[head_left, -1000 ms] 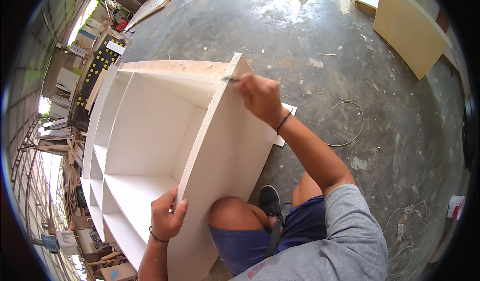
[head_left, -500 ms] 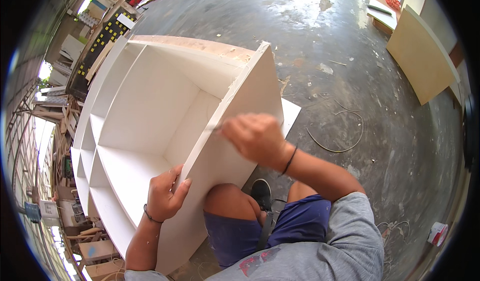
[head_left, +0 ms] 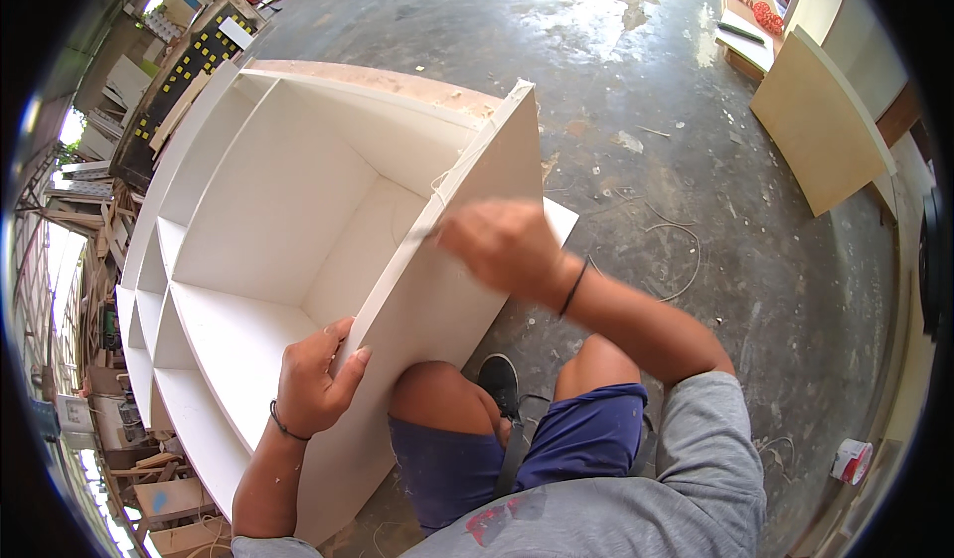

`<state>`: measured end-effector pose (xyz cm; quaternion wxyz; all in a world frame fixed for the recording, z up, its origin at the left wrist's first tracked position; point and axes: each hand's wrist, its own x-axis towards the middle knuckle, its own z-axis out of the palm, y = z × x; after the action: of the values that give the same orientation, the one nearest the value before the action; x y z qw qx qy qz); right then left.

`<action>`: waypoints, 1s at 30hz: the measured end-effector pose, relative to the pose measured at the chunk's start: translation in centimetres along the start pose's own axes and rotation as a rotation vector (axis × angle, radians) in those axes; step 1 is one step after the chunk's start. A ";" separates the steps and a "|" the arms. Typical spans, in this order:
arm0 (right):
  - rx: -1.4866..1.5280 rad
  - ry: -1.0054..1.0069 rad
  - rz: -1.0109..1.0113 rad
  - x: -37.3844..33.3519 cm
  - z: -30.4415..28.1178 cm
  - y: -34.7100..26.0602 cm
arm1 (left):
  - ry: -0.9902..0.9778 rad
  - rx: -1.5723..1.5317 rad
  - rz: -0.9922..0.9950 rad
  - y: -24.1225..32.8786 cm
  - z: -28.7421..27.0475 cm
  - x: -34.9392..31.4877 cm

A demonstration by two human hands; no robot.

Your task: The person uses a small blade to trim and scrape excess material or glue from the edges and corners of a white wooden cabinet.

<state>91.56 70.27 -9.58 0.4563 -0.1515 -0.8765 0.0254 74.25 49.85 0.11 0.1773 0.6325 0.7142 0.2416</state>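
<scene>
White cabinet (head_left: pixel 417 324): on the floor (head_left: pixel 795 290), its side panel beside the bent left knee (head_left: pixel 435 399).
Left hand (head_left: pixel 316 374): pinches the cabinet's front edge (head_left: pixel 386 288) near its close end; firm pressure here should steady the panel.
Right hand (head_left: pixel 502 250): blurred, closed around a thin tool (head_left: pixel 425 232) farther along that edge; a low, constant angle would probably spare the white face.
Loose strand (head_left: pixel 437 182): on the cabinet's edge beyond the tool; best kept from snagging.
White board (head_left: pixel 559 222): past the cabinet's right side, better left clear of feet.
</scene>
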 end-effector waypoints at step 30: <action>-0.151 0.292 0.495 1.6 0.2 10.1 | -0.009 0.000 -0.020 0.2 -0.5 -0.1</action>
<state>92.95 80.40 -10.26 0.5451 -0.3960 -0.7374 0.0486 74.12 49.70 0.65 0.1828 0.6263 0.7199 0.2368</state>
